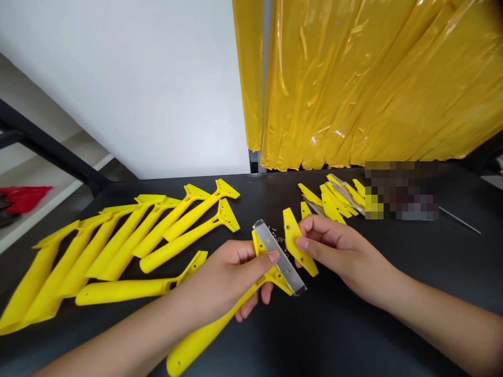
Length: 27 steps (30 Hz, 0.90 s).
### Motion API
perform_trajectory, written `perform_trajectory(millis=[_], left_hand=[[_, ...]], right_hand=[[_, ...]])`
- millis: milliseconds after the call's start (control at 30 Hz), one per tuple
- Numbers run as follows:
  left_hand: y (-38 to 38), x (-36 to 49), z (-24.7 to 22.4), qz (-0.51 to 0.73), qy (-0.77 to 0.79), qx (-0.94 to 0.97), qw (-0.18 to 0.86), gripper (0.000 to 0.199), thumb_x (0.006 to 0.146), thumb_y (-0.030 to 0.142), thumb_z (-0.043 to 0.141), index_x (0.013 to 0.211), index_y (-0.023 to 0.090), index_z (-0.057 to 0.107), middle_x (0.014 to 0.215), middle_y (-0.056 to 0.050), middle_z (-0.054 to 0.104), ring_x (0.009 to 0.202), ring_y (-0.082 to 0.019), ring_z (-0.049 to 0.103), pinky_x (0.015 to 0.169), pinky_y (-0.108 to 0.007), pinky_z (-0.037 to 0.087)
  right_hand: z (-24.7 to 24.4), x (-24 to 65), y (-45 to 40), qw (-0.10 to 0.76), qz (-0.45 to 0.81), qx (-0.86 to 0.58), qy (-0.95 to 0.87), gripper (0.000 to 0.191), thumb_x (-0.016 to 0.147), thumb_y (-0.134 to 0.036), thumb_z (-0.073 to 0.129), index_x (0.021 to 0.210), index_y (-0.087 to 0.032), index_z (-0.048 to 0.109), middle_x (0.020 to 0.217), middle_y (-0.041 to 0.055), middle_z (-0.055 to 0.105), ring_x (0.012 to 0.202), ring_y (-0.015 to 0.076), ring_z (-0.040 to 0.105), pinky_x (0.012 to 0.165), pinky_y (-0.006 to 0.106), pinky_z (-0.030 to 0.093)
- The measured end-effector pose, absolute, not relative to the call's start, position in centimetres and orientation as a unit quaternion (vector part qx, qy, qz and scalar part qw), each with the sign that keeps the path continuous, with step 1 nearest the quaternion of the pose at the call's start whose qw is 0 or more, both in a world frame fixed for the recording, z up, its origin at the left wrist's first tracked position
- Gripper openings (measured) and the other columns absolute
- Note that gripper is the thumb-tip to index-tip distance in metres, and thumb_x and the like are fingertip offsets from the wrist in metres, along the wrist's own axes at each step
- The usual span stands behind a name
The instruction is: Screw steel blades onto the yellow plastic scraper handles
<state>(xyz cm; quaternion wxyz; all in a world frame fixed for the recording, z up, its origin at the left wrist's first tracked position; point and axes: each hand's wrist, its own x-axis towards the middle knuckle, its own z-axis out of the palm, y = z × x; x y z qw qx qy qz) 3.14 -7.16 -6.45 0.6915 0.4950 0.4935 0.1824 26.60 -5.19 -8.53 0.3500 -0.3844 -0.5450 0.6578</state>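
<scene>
Over the black table (393, 314), left hand (228, 283) fingers closed around a bladed scraper (271, 262), right hand (338, 251) pinching a yellow cover plate (293, 238).

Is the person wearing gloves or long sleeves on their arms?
No. Both the left hand and the right hand are bare, with no gloves. The forearms are uncovered right to the picture's edge, so no sleeve shows. No rings, watch or bracelet are visible, and the fingernails look short and unpainted.

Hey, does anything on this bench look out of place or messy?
Mostly orderly. The one loose spot: tiny screws lie scattered on the black table, just behind the scraper in the left hand. The right hand holds a yellow cover plate.
</scene>
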Motion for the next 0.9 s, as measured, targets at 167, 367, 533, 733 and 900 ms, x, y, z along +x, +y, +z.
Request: perform_trajectory(millis=[167,367,533,733,900], left_hand=[[-7.7,3.3,-6.1,0.186,0.507,0.533,0.651,0.055,0.103,0.061,0.054,0.067,0.019,0.053,0.051,0.004,0.053,0.036,-0.007,0.047,0.039,-0.017,0.035],[-7.7,3.4,-5.8,0.185,0.505,0.547,0.641,0.053,0.102,0.062,0.055,0.070,0.020,0.055,0.052,0.005,0.053,0.036,-0.008,0.046,0.040,-0.019,0.034],[-7.4,3.1,-6.2,0.182,0.509,0.548,0.638,0.056,0.103,0.062,0.051,0.067,0.019,0.054,0.052,0.003,0.054,0.037,-0.008,0.048,0.042,-0.020,0.036],[-7.7,3.3,-6.0,0.172,0.500,0.552,0.644,0.054,0.104,0.060,0.050,0.067,0.020,0.052,0.052,0.005,0.051,0.038,-0.008,0.045,0.041,-0.021,0.034],[-8.0,3.6,-5.7,0.180,0.499,0.545,0.649,0.054,0.103,0.062,0.053,0.068,0.020,0.052,0.056,0.006,0.053,0.040,-0.008,0.046,0.043,-0.021,0.036]], right_hand=[[-8.3,26.7,-5.8,0.338,0.639,-0.369,-0.585,0.026,0.100,-0.044,0.073,0.092,-0.021,0.063,0.081,-0.0031,0.057,0.073,0.0104,0.048,0.065,0.023,0.040],[-8.4,26.6,-5.9,0.347,0.659,-0.364,-0.559,0.023,0.102,-0.043,0.069,0.096,-0.023,0.059,0.082,-0.0025,0.063,0.073,0.0114,0.057,0.068,0.025,0.047],[-8.2,26.8,-5.5,0.387,0.601,-0.402,-0.572,0.021,0.104,-0.036,0.064,0.124,-0.032,0.063,0.087,-0.0020,0.073,0.078,0.0153,0.067,0.073,0.028,0.054],[-7.5,26.7,-6.3,0.272,0.499,-0.407,-0.715,0.022,0.103,-0.032,0.060,0.091,-0.023,0.075,0.087,-0.0001,0.073,0.080,0.0145,0.065,0.074,0.026,0.049],[-7.8,26.5,-6.4,0.238,0.514,-0.397,-0.723,0.028,0.104,-0.035,0.061,0.081,-0.020,0.069,0.073,-0.0038,0.062,0.069,0.0109,0.055,0.064,0.023,0.042]])
